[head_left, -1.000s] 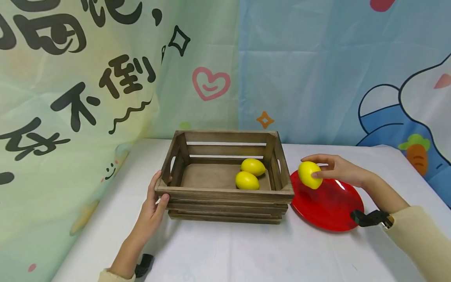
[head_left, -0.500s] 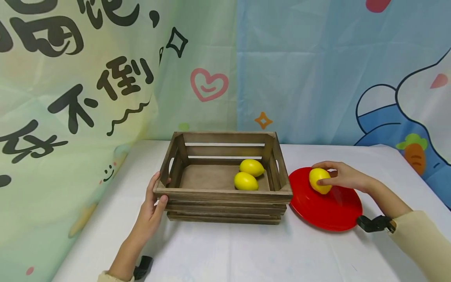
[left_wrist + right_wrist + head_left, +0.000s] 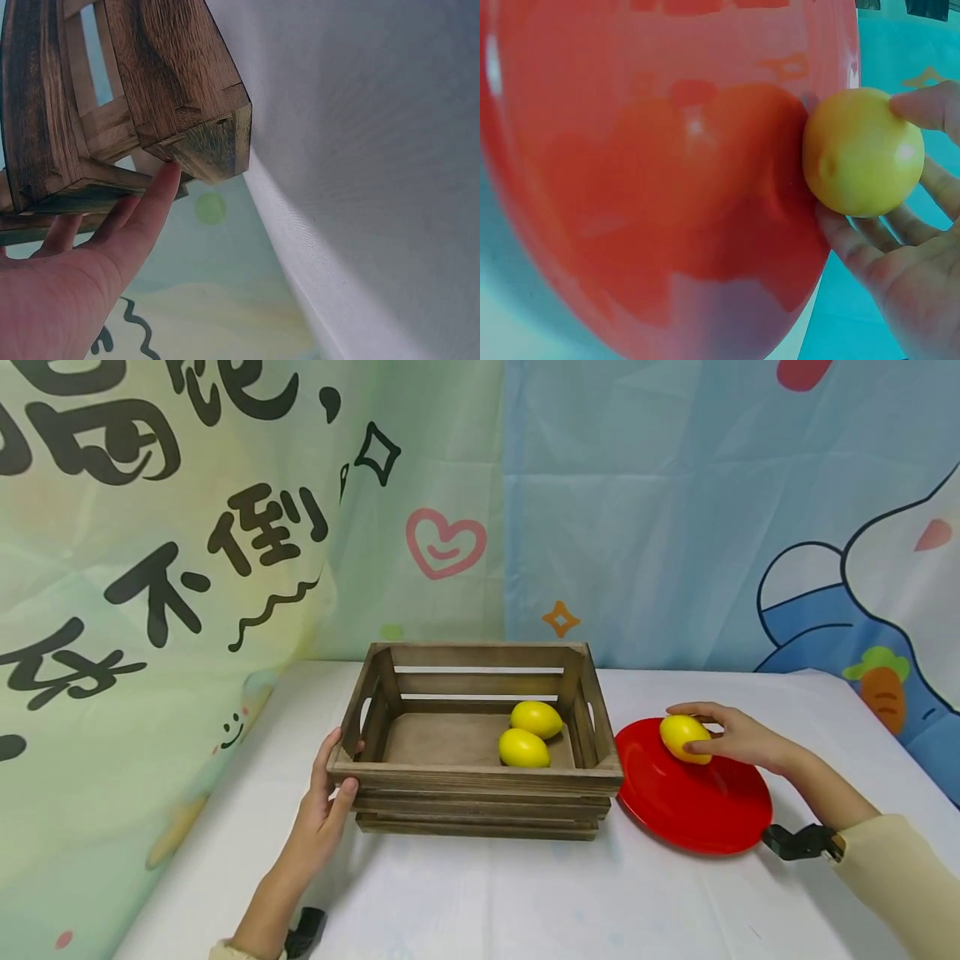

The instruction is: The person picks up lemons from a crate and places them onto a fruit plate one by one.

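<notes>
A dark wooden crate (image 3: 480, 781) stands mid-table with two yellow lemons (image 3: 524, 747) (image 3: 536, 719) lying in its right half. My left hand (image 3: 327, 793) holds the crate's front left corner (image 3: 206, 139), thumb over the rim and fingers along the outside. To the right lies a red plate (image 3: 693, 806). My right hand (image 3: 731, 737) grips a third lemon (image 3: 684, 737) (image 3: 861, 152) that rests on the plate's far part (image 3: 667, 172), thumb in front and fingers behind.
A white cloth covers the table (image 3: 525, 893). A printed backdrop (image 3: 225, 527) hangs close behind the crate and along the left side. Black wrist mounts (image 3: 798, 842) sit at both sleeves.
My right hand has carried the lemon from above the plate's left rim down and to the right onto the plate. The left hand and crate have stayed put.
</notes>
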{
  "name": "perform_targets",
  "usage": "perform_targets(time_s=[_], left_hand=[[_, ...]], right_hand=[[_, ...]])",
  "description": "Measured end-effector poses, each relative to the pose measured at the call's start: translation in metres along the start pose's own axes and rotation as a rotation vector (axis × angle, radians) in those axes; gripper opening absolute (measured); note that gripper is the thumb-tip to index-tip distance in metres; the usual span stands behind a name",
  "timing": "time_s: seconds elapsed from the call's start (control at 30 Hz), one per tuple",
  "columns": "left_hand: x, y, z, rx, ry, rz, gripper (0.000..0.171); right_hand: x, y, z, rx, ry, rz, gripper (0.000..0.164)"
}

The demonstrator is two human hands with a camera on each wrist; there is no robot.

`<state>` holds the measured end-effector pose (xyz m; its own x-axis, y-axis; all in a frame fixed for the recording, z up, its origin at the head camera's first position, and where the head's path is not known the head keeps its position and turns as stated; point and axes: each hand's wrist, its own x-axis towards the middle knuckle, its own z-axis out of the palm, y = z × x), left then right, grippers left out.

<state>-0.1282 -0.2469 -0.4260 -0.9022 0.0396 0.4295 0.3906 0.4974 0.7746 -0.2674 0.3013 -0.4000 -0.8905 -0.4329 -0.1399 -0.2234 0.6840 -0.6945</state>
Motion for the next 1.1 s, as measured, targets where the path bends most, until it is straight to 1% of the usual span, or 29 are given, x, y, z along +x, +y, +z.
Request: perform_targets(time_s=[0.13,0.37,0.6,0.7,0.8,0.93,1.0,1.1], left_hand=[[0.000,0.000,0.000,0.011,0.001,0.004,0.066],[-0.001,-0.001,-0.001,0.013,-0.001,-0.006,0.066],[-0.001,0.000,-0.002,0.004,-0.004,0.004,0.067],[0.000,0.001,-0.003,0.000,-0.010,0.006,0.066],[0.000,0.001,-0.003,-0.005,-0.014,0.008,0.066],[0.002,0.001,-0.002,-0.021,-0.019,0.002,0.066],[0.002,0.001,-0.002,-0.030,-0.022,-0.005,0.066],[0.001,0.001,-0.001,-0.037,-0.023,-0.013,0.066]], right_hand=[[0.000,0.003,0.000,-0.009,0.005,-0.002,0.062],[0.001,0.005,-0.002,-0.025,0.027,-0.049,0.059],[0.000,-0.002,-0.003,-0.032,0.041,0.043,0.060],[0.000,-0.005,-0.005,-0.039,0.073,0.050,0.058],[0.001,-0.009,-0.009,-0.063,0.150,0.009,0.051],[0.002,-0.020,-0.014,-0.093,0.270,-0.070,0.042],[0.002,-0.026,-0.017,-0.082,0.299,-0.103,0.039],[0.004,-0.037,-0.018,-0.048,0.305,-0.159,0.037]])
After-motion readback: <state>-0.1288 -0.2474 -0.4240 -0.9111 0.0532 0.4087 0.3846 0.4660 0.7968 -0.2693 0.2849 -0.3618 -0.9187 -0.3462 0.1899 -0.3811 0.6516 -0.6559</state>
